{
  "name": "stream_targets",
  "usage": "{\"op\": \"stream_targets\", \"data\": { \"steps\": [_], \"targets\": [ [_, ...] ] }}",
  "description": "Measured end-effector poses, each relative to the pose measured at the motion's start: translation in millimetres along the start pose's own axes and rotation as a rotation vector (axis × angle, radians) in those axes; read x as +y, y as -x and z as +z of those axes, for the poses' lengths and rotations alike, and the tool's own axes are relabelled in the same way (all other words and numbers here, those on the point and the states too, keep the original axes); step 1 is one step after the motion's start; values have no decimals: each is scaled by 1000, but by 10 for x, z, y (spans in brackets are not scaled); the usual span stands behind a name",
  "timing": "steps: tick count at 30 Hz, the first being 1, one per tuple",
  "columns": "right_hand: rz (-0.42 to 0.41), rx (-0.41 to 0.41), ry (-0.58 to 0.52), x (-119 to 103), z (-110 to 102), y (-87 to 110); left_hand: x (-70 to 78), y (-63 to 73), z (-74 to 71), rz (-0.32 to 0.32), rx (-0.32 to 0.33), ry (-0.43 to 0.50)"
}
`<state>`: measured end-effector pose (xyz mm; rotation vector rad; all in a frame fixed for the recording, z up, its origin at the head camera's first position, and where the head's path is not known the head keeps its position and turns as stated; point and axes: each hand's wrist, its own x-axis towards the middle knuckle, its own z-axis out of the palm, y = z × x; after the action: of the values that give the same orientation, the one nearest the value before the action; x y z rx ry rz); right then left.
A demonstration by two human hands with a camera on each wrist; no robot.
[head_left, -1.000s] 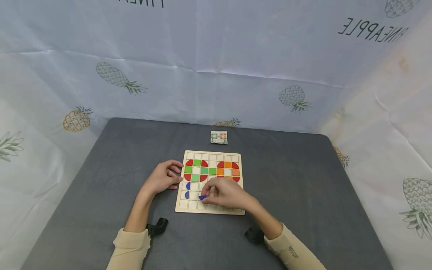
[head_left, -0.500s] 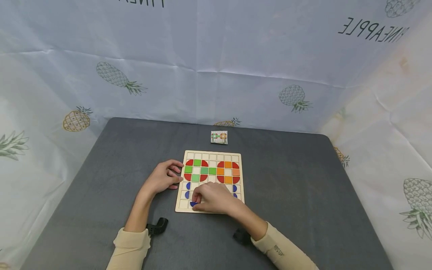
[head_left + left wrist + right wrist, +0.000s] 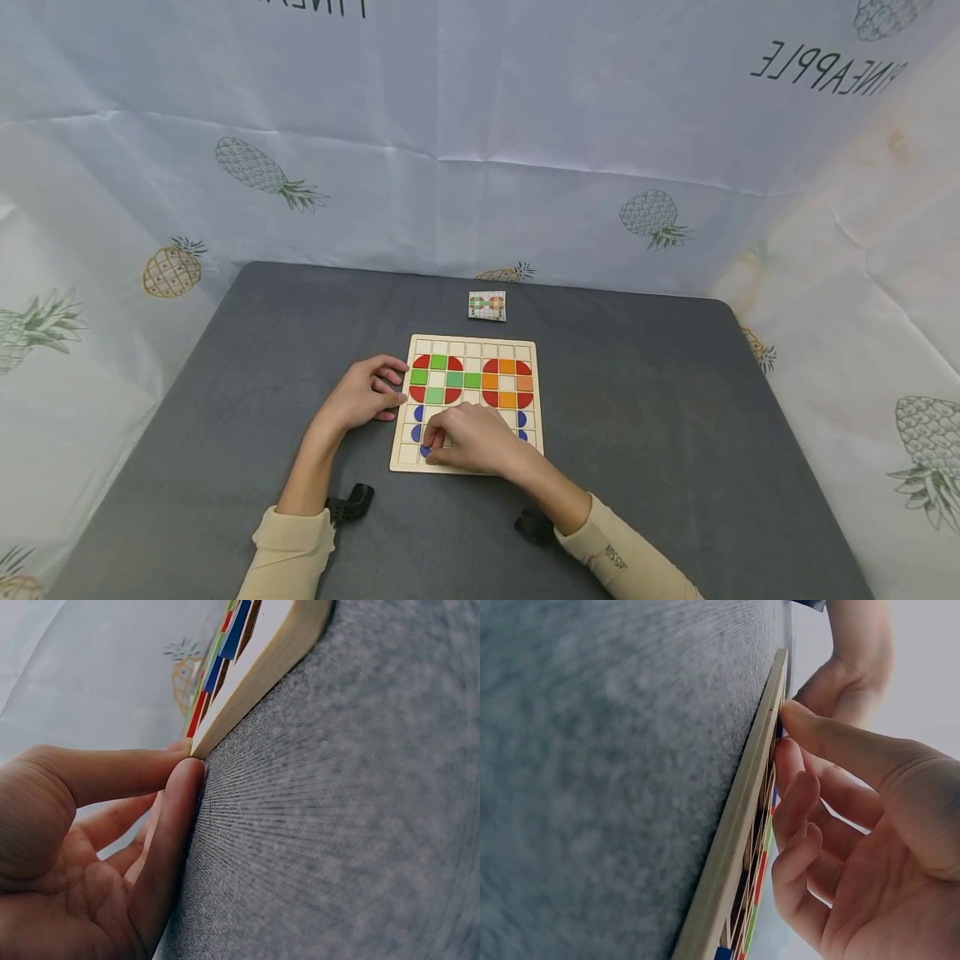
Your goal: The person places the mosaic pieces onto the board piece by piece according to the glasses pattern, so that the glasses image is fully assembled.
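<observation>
A wooden grid board lies on the table, bearing red rounded tiles and green and orange squares in two ring shapes. My left hand touches the board's left edge with thumb and fingertips; the left wrist view shows the thumb at the rim. Over the board's near-left cells, my right hand pinches a small blue half-round tile between thumb and fingers. Two blue half-round tiles sit in the left column, and others in the right column. The right hand covers several middle cells.
Beyond the board lies a small pattern card with a similar coloured design. The dark grey table meets a pineapple-printed curtain at the back and sides. Black wrist mounts project inward beside the sleeves.
My right hand has moved left and nearer with the blue tile, then the tile turned a little in its fingers. Right-hand blue tiles came into view. The left hand stays at the edge.
</observation>
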<state>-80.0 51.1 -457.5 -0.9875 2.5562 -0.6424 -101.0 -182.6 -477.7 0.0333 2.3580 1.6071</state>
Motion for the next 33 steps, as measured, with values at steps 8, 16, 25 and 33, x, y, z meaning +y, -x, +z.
{"op": "stream_targets", "data": {
  "steps": [8,16,25,33],
  "targets": [
    [-14,-10,-45,63,-28,21,-2,3,7,-5,-1,1],
    [7,8,-118,164,-173,116,15,-9,25,-38,6,-2],
    [91,142,-160,456,-543,355,20,-11,21,-38,-2,-26],
    [226,363,-131,913,-920,665,41,-4,-18,-2,-21,-78]
  ]
}}
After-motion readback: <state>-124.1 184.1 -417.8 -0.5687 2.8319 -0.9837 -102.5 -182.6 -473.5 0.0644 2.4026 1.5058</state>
